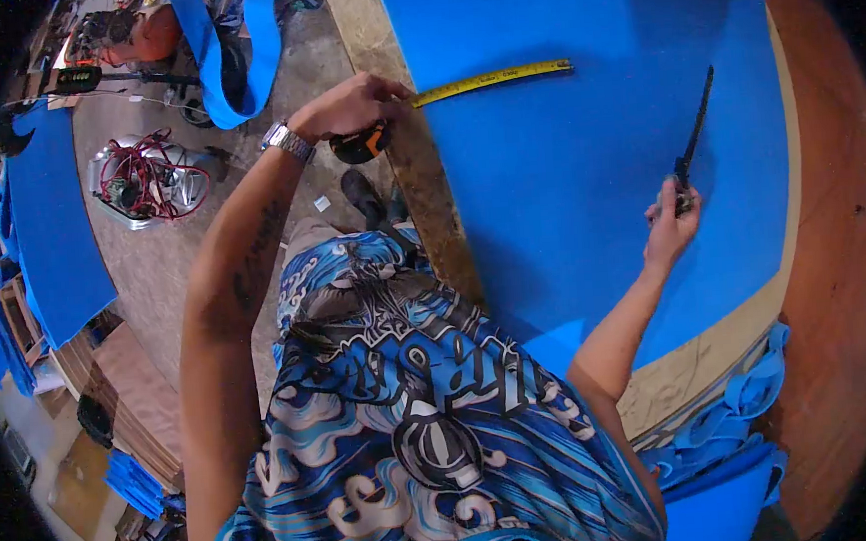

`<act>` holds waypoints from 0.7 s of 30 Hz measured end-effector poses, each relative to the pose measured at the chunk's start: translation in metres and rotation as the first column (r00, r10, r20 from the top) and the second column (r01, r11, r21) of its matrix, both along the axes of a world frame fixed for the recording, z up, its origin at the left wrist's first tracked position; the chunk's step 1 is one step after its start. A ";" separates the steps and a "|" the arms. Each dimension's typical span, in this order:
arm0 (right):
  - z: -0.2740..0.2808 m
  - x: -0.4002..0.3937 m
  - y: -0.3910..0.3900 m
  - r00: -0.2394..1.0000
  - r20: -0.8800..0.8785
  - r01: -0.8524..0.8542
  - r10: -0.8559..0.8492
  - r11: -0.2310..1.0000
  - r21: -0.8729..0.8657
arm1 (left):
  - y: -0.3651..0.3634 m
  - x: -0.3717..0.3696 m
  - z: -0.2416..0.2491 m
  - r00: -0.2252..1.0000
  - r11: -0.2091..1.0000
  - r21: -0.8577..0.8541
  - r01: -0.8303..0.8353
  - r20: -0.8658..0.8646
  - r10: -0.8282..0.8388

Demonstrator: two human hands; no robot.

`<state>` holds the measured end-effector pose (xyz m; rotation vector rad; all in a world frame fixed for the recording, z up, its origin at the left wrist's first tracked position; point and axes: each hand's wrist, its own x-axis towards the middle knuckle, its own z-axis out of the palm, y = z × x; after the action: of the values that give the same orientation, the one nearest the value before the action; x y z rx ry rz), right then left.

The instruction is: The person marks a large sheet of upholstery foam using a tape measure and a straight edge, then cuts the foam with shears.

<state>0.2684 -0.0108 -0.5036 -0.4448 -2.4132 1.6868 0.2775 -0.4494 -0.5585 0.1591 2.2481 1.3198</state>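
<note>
My left hand (358,104), with a metal watch on its wrist, is closed around a tape measure (358,144) with a black and orange case. Its yellow blade (491,78) runs out to the right over a blue sheet (566,183). The sheet lies on a wooden-edged table (439,211). Over the right part of the sheet, my right hand (672,228) grips a knife (683,171) by its handle. The knife's long, thin, dark blade points away from me; its exact type is hard to make out.
Blue strips (748,400) hang or lie at the table's near right edge. On the floor to the left sits a silvery bundle with red cords (150,179). Another blue sheet (53,224) covers a stack at left. A blue loop of material (234,94) hangs at upper left.
</note>
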 end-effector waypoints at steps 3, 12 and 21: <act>0.018 0.002 -0.001 0.978 0.166 -0.153 0.128 0.977 0.149 | 0.001 0.000 0.002 0.998 1.000 -0.023 0.014 -0.055 -0.015; 0.070 -0.017 -0.017 0.876 0.315 -0.482 0.365 0.649 0.588 | 0.001 -0.001 0.000 0.998 1.000 -0.005 0.007 -0.064 -0.008; 0.068 -0.032 -0.019 0.829 0.338 -0.547 0.446 0.518 0.657 | 0.003 0.001 0.007 0.999 0.999 0.025 -0.024 -0.023 0.024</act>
<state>0.2363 -0.0301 -0.4355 0.3264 -3.2337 0.6041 0.2783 -0.4468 -0.5519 0.1573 2.2599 1.3656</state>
